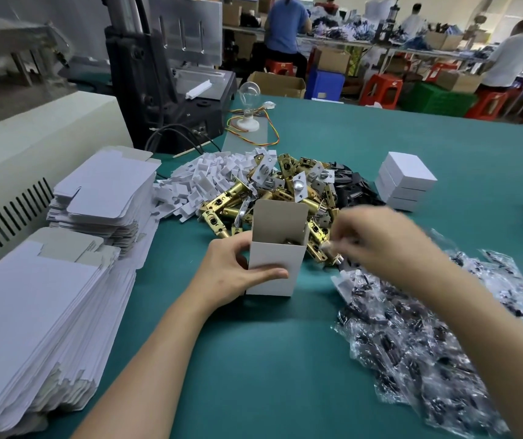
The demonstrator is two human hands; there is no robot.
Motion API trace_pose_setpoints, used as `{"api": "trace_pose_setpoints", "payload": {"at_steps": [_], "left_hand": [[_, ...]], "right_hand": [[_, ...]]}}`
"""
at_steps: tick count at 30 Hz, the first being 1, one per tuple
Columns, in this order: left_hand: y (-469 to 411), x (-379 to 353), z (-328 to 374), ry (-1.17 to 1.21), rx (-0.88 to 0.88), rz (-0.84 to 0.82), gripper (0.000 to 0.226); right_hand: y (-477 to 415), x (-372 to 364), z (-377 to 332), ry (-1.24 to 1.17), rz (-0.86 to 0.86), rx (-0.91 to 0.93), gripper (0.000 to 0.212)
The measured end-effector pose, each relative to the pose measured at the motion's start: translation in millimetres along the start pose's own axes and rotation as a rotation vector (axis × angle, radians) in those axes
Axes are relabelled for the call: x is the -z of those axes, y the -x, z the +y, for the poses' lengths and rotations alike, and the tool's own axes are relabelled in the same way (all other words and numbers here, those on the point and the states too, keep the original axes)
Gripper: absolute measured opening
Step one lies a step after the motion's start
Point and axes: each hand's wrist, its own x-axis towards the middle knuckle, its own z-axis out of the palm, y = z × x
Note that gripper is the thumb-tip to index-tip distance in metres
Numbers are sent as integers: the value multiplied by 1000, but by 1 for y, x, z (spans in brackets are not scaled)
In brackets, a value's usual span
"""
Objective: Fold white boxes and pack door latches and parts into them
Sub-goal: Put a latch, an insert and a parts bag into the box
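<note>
White box [274,267] stood open-topped in the left hand [231,274], gripped, brass already showing inside. Right hand [377,239] was blurred just beside it at the latch pile [285,191]; its grip, couldn't tell. Few closed boxes [406,182] beyond it, flat blanks [101,198] aplenty.

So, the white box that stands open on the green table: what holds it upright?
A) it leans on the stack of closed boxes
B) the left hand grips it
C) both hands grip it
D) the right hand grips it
B: the left hand curls round the open box, while the blurred right hand is apart from it, over the latch pile.
</note>
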Motion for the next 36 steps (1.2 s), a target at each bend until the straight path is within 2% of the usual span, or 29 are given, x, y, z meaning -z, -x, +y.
{"api": "trace_pose_setpoints", "payload": {"at_steps": [3,4,6,8,11,12,14,17,19,21,23,25,29,33,36], "left_hand": [[0,1,2,-17,-17,-15,40],[0,0,1,-22,-13,-15,39],[-1,0,1,-33,1,-14,38],[-2,-1,0,-46,1,-24,39],[-1,2,2,-81,9,-42,38],[-2,3,1,-104,16,-45,36],[-2,5,1,-154,9,-15,32],[-2,9,3,-14,17,84,69],[-3,13,6,142,85,115,81],[-4,13,9,177,132,90,73],[-5,11,11,136,153,56,52],[-4,9,14,113,154,32,47],[-6,8,18,132,107,0,37],[-8,8,19,239,103,85,30],[-8,5,20,298,44,125,25]], "right_hand": [[3,30,-8,-382,363,-47,14],[4,36,-17,-501,392,-17,13],[4,40,-39,-585,330,49,14],[2,32,-57,-455,262,67,14],[-6,16,-74,-5,213,40,21],[-8,11,-77,68,215,35,23],[-11,3,-83,67,215,50,22],[-11,1,-80,-183,194,95,20],[-10,1,-70,-387,315,75,20],[-6,-4,-57,-548,517,11,16],[1,-18,-49,-731,606,-75,13],[8,-39,-48,-879,556,-159,10],[1,-61,-49,-1268,311,-271,12],[-13,-68,-52,-1365,105,-156,27],[-17,-70,-51,-1499,50,-75,34]]}}
